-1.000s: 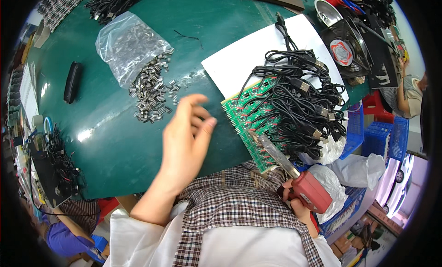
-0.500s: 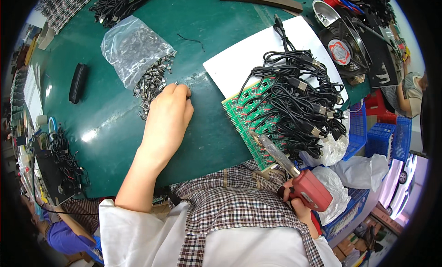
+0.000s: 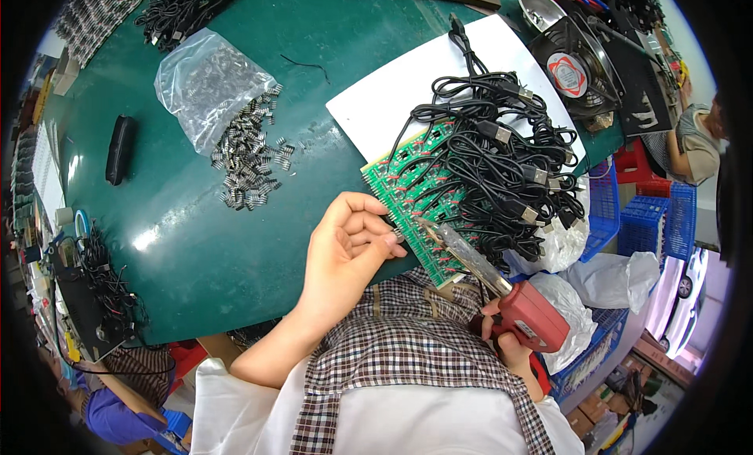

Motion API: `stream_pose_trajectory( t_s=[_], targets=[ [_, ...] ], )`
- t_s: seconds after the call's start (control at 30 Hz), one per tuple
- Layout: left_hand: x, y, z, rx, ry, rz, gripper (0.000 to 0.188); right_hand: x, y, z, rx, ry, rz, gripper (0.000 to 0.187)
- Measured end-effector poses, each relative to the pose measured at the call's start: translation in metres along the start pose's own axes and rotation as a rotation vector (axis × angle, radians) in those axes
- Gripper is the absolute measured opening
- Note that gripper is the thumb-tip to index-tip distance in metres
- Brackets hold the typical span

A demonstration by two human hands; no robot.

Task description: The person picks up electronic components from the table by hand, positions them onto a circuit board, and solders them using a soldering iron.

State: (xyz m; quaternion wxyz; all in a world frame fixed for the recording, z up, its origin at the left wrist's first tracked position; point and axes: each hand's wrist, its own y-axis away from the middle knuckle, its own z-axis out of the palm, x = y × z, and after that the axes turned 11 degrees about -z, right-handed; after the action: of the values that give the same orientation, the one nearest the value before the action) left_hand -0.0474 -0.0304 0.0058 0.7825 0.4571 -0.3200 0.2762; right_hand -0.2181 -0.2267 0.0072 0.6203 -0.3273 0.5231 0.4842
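Two hands are working at the board (image 3: 420,198): the left (image 3: 351,247), its forearm slanting up from below, is pinching a small connector (image 3: 398,236) between thumb and fingertips at the board's left edge, while the right (image 3: 513,353) is clasping a red soldering gun (image 3: 533,318). Having left the pile (image 3: 249,161), where it was half a second ago, the left is now hovering beside the board, which is lying green, partly under black cables (image 3: 502,169).

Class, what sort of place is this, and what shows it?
Probably an electronics workshop: green circuit boards with black cables, a red soldering tool, and a heap of small metal parts.
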Motion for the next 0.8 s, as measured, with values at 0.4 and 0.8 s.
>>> stream_pose_trajectory(
  t_s=[0.4,0.8],
  targets=[
    [-0.010,-0.004,0.005,0.038,-0.026,0.071,0.025,0.000,-0.001,0.000,-0.023,0.047,0.038,0.059],
    [-0.015,-0.006,0.007,0.071,-0.018,0.100,0.024,0.011,0.006,-0.011,-0.048,0.286,0.020,0.050]
  ],
)
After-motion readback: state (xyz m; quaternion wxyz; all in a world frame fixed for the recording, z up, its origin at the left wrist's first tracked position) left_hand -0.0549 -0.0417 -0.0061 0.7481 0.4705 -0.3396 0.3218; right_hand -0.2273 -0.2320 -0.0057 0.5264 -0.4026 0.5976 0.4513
